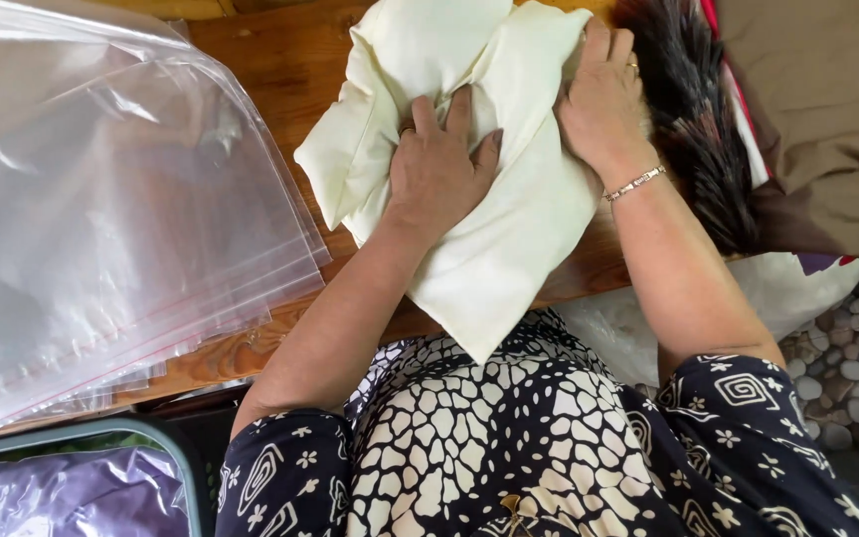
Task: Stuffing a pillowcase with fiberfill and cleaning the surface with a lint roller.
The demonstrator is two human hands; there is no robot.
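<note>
- Head view: a cream cloth (469,169), folded into a bundle, lies on the wooden surface (280,60), its lower corner hanging over the near edge.
- Left hand (439,164) is laid flat on the middle of the cloth, fingers spread, pressing, nothing gripped.
- Right hand (603,99) is pressed on the cloth's right edge, fingers extended, not clenched.
- Step judged: the fold is being flattened and smoothed.
- Next move judged: a firm grasp on the bundle's edges is needed so the fold is kept.
- Clear plastic bags (111,229) are stacked to the left; a dark feathery item (693,109) and brown fabric (827,109) lie to the right.
</note>
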